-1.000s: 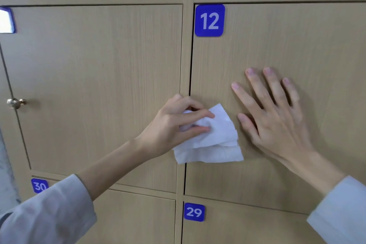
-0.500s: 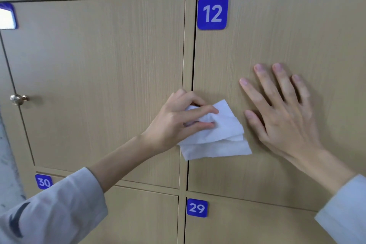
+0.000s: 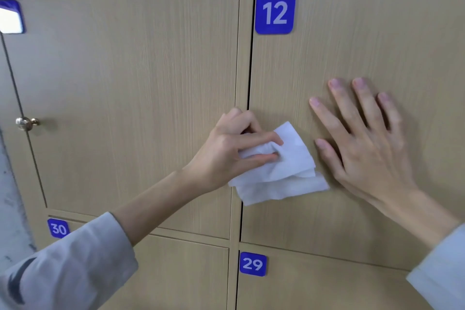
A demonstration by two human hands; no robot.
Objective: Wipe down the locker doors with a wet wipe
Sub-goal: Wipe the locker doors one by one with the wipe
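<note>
1. While the left hand (image 3: 234, 148) pinches the crumpled wet wipe (image 3: 279, 173) between curled fingers and thumb, the wipe lies against the left edge of locker door 12 (image 3: 364, 53), partly over the gap beside the frame post
2. Just right of the wipe, the right hand (image 3: 364, 141) rests flat on the same door, fingers straight and spread, holding nothing; it seems to brace the door
3. Judging by this, the step in hand is wiping door 12, low along its left edge
4. Next, the wipe likely needs sweeping across the door's bare face toward the number plate (image 3: 274, 12) and right edge, so the right hand must shift clear
5. Door 29 (image 3: 327, 289) and the knobbed door (image 3: 130, 98) at left probably await wiping
</note>
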